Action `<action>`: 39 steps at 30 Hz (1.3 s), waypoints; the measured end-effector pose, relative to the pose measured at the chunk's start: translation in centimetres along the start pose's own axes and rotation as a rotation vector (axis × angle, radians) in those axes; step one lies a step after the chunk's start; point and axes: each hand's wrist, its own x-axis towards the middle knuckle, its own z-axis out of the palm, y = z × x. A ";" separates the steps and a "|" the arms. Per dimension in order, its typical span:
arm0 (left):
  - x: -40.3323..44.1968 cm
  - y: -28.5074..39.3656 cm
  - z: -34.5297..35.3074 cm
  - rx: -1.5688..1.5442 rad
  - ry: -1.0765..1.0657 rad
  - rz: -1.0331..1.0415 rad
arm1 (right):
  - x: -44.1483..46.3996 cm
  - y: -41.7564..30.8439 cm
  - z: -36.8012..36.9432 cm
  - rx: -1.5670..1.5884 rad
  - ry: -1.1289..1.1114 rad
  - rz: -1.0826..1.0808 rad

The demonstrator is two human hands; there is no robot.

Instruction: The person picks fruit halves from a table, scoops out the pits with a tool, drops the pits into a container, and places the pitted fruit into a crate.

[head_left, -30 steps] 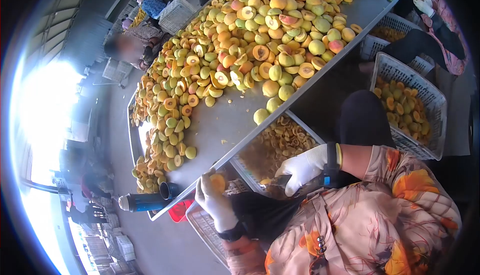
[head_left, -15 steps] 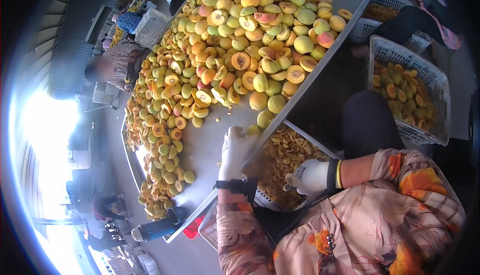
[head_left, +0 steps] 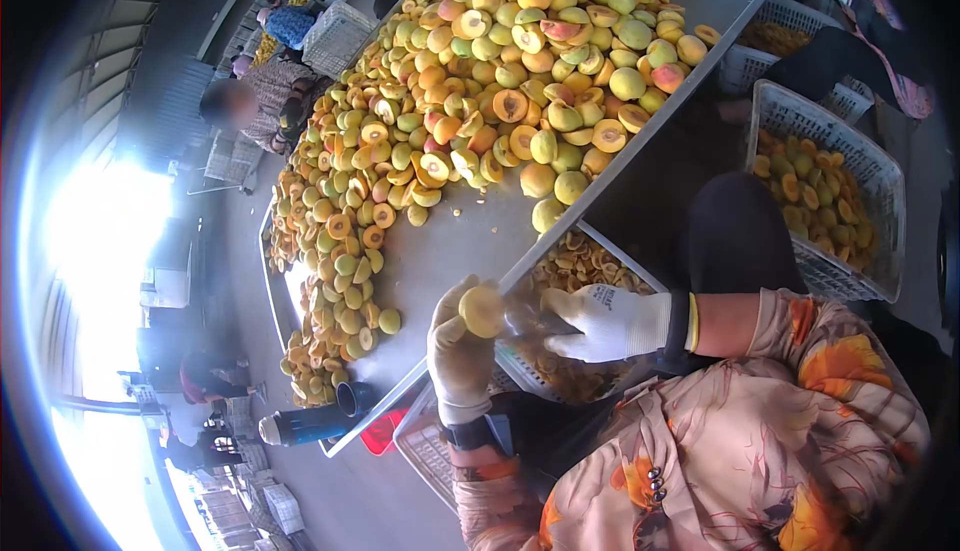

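My left hand (head_left: 460, 356), in a white glove, holds a yellow peach half (head_left: 482, 311) between thumb and fingers near the metal table's edge. To its right, my gloved right hand (head_left: 605, 323) is closed on a small tool, blurred at its tip, which points toward the fruit. Below the hands is a crate (head_left: 527, 372) with brown-orange fruit scraps (head_left: 580, 263). A large heap of halved and whole peaches (head_left: 510, 61) covers much of the metal table (head_left: 430, 251).
A white crate of fruit halves (head_left: 880, 166) stands at the right, beside my knee. Blue bottle (head_left: 305, 425) and dark cup (head_left: 352, 398) are at the table's lower corner, near a red container (head_left: 382, 433). Co-workers sit at upper right and upper left.
My left hand has drawn back from the table toward me, now with a peach half in view. My right hand has risen from above the scraps toward it.
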 end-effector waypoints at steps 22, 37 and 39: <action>-9.2 -3.5 8.6 0.414 0.401 0.612 | -1.9 -9.4 2.6 0.036 -0.130 0.105; -6.7 -3.3 7.7 0.290 0.299 0.476 | 1.1 -5.7 -0.9 0.374 -0.671 0.328; -6.5 -3.2 7.6 0.349 0.301 0.485 | 1.1 -4.5 -0.4 0.358 -0.636 0.221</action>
